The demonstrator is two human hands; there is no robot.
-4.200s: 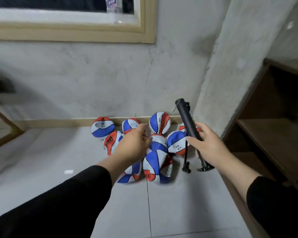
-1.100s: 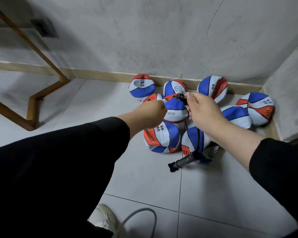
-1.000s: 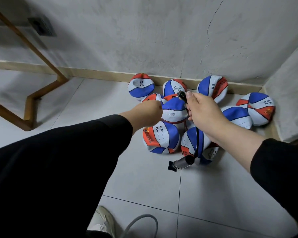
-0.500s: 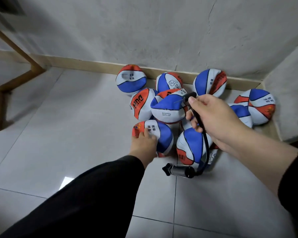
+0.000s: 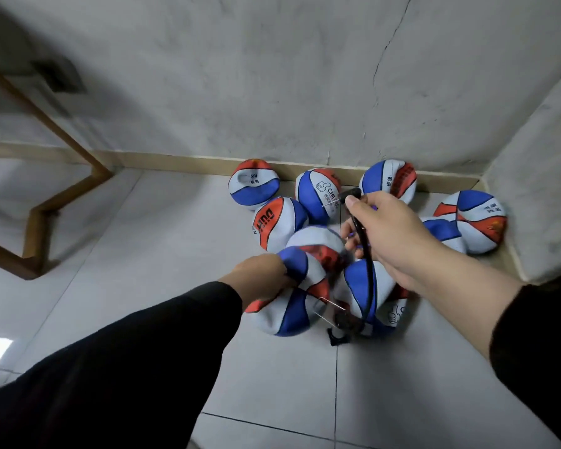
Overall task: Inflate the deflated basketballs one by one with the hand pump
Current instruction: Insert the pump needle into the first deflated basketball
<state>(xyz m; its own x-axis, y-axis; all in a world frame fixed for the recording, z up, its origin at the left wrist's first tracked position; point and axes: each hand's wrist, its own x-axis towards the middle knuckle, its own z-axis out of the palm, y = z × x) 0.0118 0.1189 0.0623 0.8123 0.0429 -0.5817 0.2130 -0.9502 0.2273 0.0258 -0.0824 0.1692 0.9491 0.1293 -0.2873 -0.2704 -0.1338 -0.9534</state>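
Note:
Several deflated red, white and blue basketballs lie in the floor corner by the wall. My left hand (image 5: 260,276) grips one crumpled ball (image 5: 300,293) at its top edge and holds it lifted off the tiles, blurred. My right hand (image 5: 386,231) holds the black hose (image 5: 367,273) of the hand pump near its nozzle end, which sticks out above my fingers. The hose runs down to the pump body (image 5: 342,328) lying on the floor, partly hidden behind the lifted ball. Another flat ball (image 5: 370,299) lies under the hose.
A wooden frame leg (image 5: 36,222) stands at the left. The grey wall (image 5: 272,76) and its baseboard close the back; a concrete pillar (image 5: 538,189) closes the right. Tiled floor (image 5: 143,254) spreads to the left and front.
My left hand has closed on the front ball and raised it from the floor. My right hand stays on the hose end. The view has tilted a little.

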